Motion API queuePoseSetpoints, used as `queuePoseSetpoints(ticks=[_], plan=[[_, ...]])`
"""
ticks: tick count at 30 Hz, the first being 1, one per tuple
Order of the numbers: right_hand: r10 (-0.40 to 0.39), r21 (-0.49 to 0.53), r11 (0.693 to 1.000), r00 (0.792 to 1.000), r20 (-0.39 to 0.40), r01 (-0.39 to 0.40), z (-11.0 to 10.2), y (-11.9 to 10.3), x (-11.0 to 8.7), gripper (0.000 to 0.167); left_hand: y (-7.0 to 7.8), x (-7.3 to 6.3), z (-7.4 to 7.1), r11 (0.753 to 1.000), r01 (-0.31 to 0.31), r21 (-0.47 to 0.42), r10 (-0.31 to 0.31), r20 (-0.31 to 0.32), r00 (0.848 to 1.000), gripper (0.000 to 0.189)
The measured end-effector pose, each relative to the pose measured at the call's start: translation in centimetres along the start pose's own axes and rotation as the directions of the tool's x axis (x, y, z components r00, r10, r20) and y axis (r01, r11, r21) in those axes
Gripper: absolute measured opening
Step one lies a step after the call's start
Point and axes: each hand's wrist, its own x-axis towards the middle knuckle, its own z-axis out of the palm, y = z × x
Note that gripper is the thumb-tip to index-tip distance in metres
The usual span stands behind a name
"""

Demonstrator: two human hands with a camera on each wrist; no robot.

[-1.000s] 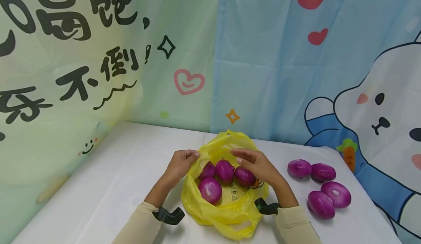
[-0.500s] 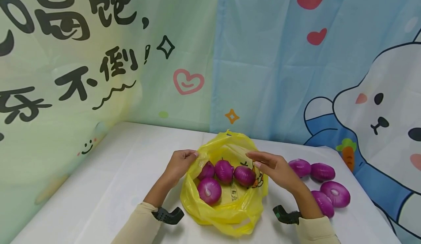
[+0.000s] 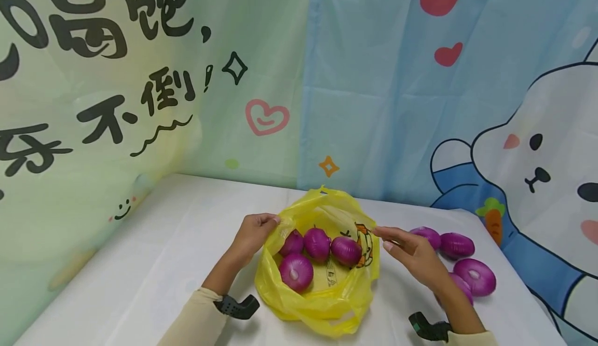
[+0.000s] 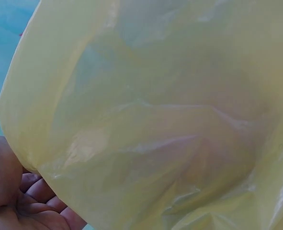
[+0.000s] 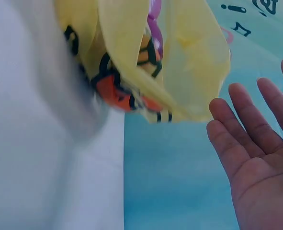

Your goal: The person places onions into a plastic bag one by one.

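Observation:
In the head view a yellow plastic bag (image 3: 313,309) stands open on the table, its mouth facing up. Several red onions, among them one red onion (image 3: 296,272) at the front left, lie inside it. My left hand (image 3: 252,238) pinches the bag's left rim between thumb and fingers; in the left wrist view the stretched yellow plastic (image 4: 146,129) hides much of that hand. At the bag's right rim is my right hand (image 3: 416,258), fingers extended and nothing in its palm. The right wrist view shows its spread fingers (image 5: 246,110) beside the printed side of the bag.
To the right of the bag several more red onions rest on the white table (image 3: 196,232), such as one red onion (image 3: 474,277); my right hand and forearm partly cover two of them. A printed cloth backdrop (image 3: 355,76) rises behind the table.
My right hand has moved from inside the bag's mouth out to the right, past its right rim, overlapping the loose onions in view. The left hand keeps its hold on the rim.

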Motion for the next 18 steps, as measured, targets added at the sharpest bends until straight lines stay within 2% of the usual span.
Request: queuePoseSetpoints(ticks=[6,13,18], plan=[[0.090,-0.057,0.994,0.994,-0.059,-0.093,-1.3,0.1,-2.5,0.036,0.0,0.0,0.1,1.000,0.003,-0.002,-0.003,-0.003,1.000,0.032],[0.136,-0.101,0.984,0.987,-0.082,-0.144,-2.5,0.8,-5.1,0.035,0.1,-0.1,0.2,1.000,0.010,-0.007,-0.010,-0.007,1.000,0.031],[0.245,-0.155,0.953,0.964,-0.102,-0.259,-3.4,1.4,-6.1,0.043,0.1,-0.1,0.1,1.000,0.008,-0.008,-0.008,-0.011,1.000,0.031]])
